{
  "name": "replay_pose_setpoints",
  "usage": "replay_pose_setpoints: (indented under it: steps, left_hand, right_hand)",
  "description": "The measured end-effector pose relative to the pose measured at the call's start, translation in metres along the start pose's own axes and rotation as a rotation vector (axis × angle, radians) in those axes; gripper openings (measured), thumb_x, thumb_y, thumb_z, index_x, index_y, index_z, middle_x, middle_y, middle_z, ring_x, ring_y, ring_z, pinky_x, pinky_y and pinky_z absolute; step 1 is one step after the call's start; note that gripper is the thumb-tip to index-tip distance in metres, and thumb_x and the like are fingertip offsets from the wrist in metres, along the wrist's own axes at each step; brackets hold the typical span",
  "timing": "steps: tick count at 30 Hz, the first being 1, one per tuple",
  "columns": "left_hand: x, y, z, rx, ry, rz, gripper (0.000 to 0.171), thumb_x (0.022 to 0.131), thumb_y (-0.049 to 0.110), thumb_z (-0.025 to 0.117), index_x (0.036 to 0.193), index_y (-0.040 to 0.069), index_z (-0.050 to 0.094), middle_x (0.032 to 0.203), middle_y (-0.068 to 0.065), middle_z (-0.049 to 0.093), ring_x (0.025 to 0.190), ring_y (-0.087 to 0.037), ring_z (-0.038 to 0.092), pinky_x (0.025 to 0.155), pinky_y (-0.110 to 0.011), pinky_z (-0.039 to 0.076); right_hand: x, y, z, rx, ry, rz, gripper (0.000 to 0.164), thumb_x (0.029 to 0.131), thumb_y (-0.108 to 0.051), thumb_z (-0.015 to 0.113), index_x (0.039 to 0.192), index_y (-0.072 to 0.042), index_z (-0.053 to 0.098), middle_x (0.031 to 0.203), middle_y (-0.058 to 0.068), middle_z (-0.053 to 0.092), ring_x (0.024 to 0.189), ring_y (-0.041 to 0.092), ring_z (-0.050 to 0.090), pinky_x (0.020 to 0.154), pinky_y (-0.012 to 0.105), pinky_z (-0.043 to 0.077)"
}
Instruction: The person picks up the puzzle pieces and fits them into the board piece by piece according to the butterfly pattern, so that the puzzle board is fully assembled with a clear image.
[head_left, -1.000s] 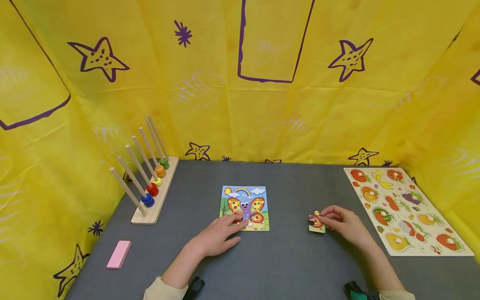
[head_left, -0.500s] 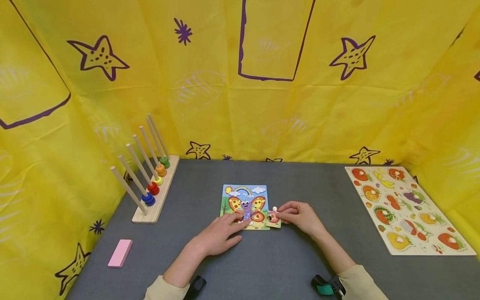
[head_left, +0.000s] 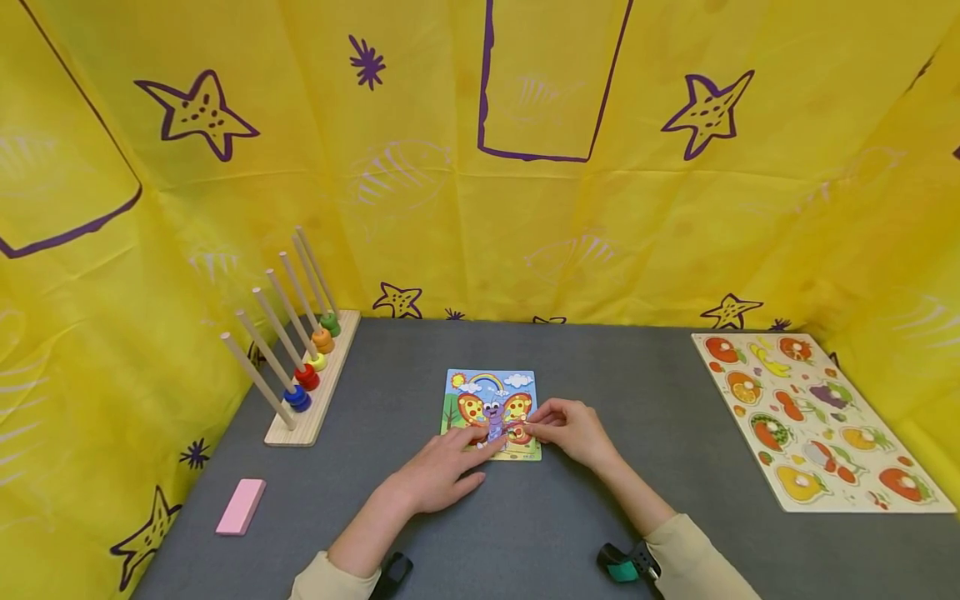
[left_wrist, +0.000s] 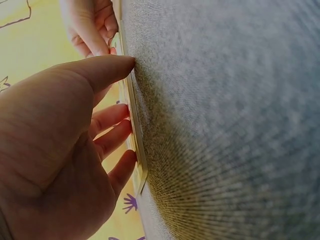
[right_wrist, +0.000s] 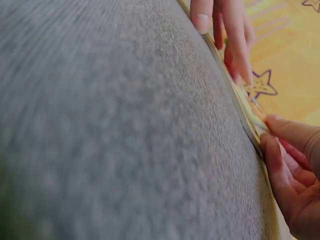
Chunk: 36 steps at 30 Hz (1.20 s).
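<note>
A square butterfly jigsaw puzzle [head_left: 491,383] lies flat on the dark table, with a rainbow and sun along its top. My left hand [head_left: 442,473] rests on its lower left part, fingers stretched out; in the left wrist view the fingertips touch the board's edge [left_wrist: 136,125]. At the lower right of the picture, my right hand [head_left: 572,432] pinches a puzzle piece [head_left: 517,435] between thumb and fingers. That piece [right_wrist: 258,114] appears slightly tilted over the board in the right wrist view. My fingers partly cover it, so its fit cannot be told.
On the left stands a wooden peg rack [head_left: 330,367] with coloured rings on its tall pegs. A pink block [head_left: 241,507] lies nearer the front left. A fruit puzzle board [head_left: 817,421] lies at the right. Yellow patterned cloth [head_left: 480,242] hangs behind the table.
My right hand has carried the puzzle piece leftward from the table's right side, onto the lower right of the butterfly puzzle. My left hand has stayed on the puzzle.
</note>
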<state>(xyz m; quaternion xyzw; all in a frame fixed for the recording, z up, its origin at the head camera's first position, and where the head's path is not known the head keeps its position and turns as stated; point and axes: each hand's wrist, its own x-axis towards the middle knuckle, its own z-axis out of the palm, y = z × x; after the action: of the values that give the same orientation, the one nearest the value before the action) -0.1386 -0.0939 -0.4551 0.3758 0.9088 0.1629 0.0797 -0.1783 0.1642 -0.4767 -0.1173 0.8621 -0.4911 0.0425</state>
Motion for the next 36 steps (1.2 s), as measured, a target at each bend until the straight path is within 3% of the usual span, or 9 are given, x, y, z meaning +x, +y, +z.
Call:
replay_pose_setpoints:
  steps: [6, 13, 36]
  left_hand:
    - [0.001, 0.0, 0.003, 0.049, 0.02, 0.016, 0.051, 0.099, 0.025, 0.057, 0.148, 0.026, 0.044, 0.143, -0.011, 0.044, 0.129, -0.028, 0.042, 0.097, -0.052, 0.04]
    - [0.002, 0.002, 0.004, 0.123, 0.016, 0.024, 0.046, 0.1, 0.028, 0.055, 0.146, 0.027, 0.048, 0.144, -0.012, 0.044, 0.13, -0.029, 0.042, 0.094, -0.051, 0.042]
    - [0.002, 0.004, 0.003, 0.124, 0.012, -0.004, 0.046, 0.1, 0.029, 0.056, 0.145, 0.027, 0.05, 0.145, -0.01, 0.043, 0.13, -0.028, 0.043, 0.094, -0.05, 0.043]
  right_hand:
    - [0.002, -0.002, 0.004, -0.096, 0.034, -0.063, 0.011, 0.081, -0.023, 0.081, 0.082, -0.016, 0.073, 0.071, -0.009, 0.066, 0.062, 0.005, 0.059, 0.058, 0.022, 0.047]
    - [0.002, -0.002, 0.008, -0.127, 0.066, -0.091, 0.013, 0.079, -0.021, 0.082, 0.077, -0.015, 0.071, 0.067, -0.009, 0.063, 0.059, 0.004, 0.055, 0.056, 0.022, 0.044]
    - [0.003, -0.004, 0.012, -0.159, 0.09, -0.081, 0.014, 0.08, -0.018, 0.082, 0.077, -0.014, 0.069, 0.067, -0.008, 0.061, 0.058, 0.005, 0.054, 0.055, 0.022, 0.044]
